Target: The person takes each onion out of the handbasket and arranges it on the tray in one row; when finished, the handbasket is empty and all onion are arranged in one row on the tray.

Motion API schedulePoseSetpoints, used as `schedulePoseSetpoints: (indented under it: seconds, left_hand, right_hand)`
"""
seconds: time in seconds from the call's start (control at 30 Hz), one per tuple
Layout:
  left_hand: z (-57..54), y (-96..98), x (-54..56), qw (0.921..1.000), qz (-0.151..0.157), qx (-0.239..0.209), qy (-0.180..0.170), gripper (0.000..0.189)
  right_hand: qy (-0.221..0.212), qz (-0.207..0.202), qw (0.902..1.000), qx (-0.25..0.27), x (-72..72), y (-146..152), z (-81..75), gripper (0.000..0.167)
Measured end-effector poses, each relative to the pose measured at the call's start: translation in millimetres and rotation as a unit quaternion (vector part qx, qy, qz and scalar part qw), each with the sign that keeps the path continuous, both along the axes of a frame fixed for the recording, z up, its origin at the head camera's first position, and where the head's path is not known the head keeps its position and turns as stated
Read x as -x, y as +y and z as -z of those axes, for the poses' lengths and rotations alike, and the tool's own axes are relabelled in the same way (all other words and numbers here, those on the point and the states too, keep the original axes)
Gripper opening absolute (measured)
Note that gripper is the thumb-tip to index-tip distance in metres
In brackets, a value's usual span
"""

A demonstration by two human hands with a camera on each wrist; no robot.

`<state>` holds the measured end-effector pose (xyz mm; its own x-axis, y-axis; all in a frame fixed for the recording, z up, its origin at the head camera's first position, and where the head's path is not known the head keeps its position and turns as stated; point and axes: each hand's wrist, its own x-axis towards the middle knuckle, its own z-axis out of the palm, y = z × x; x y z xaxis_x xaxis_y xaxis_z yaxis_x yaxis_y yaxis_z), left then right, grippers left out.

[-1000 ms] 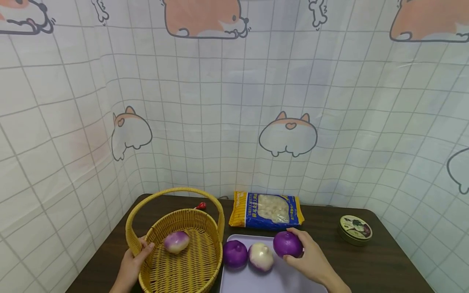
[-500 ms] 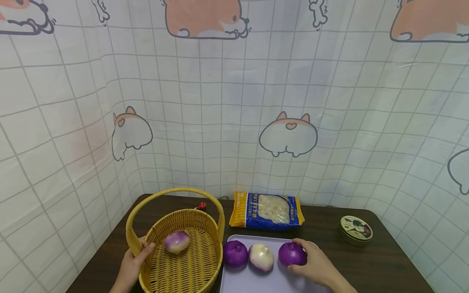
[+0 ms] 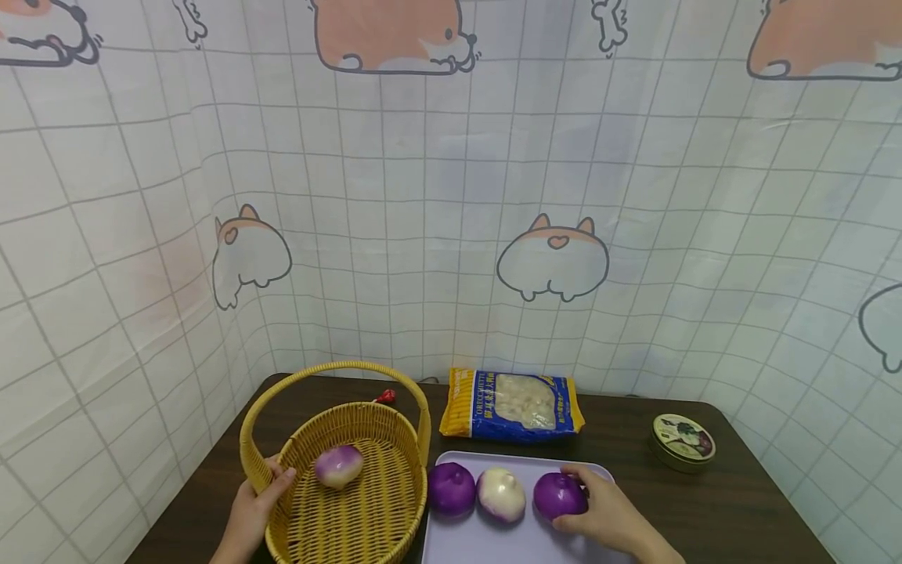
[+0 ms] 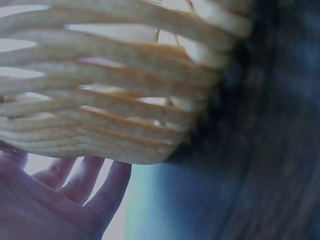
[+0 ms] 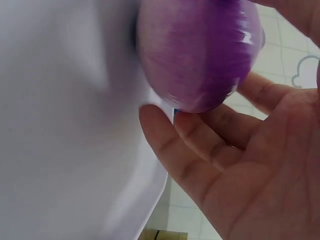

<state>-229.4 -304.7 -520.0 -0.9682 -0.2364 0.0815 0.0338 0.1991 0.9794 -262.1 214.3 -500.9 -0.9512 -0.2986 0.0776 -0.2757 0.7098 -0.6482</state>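
Observation:
My left hand (image 3: 255,501) grips the left side of the yellow woven basket (image 3: 417,501) near the foot of its handle, thumb over the rim. In the left wrist view the fingers (image 4: 111,187) lie against the basket's woven wall (image 4: 100,110). One purple-and-white onion (image 3: 339,467) lies inside the basket. On the lilac tray (image 3: 486,548), my right hand (image 3: 609,509) holds a purple onion (image 3: 558,497) between thumb and fingers. The right wrist view shows this onion (image 5: 200,55) close against the tray, fingers around its side. Left of it sit another purple onion (image 3: 452,489) and a whitish one (image 3: 501,495).
Behind the tray lies a blue-and-yellow pasta bag (image 3: 524,403). A round green tin (image 3: 682,442) stands at the right. A small red object (image 3: 386,396) is behind the basket. A patterned curtain (image 3: 423,196) surrounds the dark table (image 3: 733,509).
My right hand has brought the purple onion down and slightly right, onto the tray. The left hand and the basket have stayed in place.

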Motion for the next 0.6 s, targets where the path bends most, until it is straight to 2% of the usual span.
schedulePoseSetpoints:
  seconds: [0.13,0.37,0.6]
  left_hand:
    - [0.4,-0.3,0.1,1.0000,0.002,-0.003,-0.001,0.038]
    - [0.8,0.0,0.4,1.0000,0.004,-0.009,0.001,0.038]
    - [-0.4,0.5,-0.4,1.0000,-0.001,-0.004,0.007,0.037]
  right_hand:
    - [-0.008,-0.005,0.9999,0.008,0.0,2.0,-0.1,0.081]
    - [-0.014,-0.043,0.9986,0.028,0.0,2.7,2.2,0.080]
    - [-0.020,-0.057,0.9977,0.032,-1.2,-0.4,0.5,0.081]
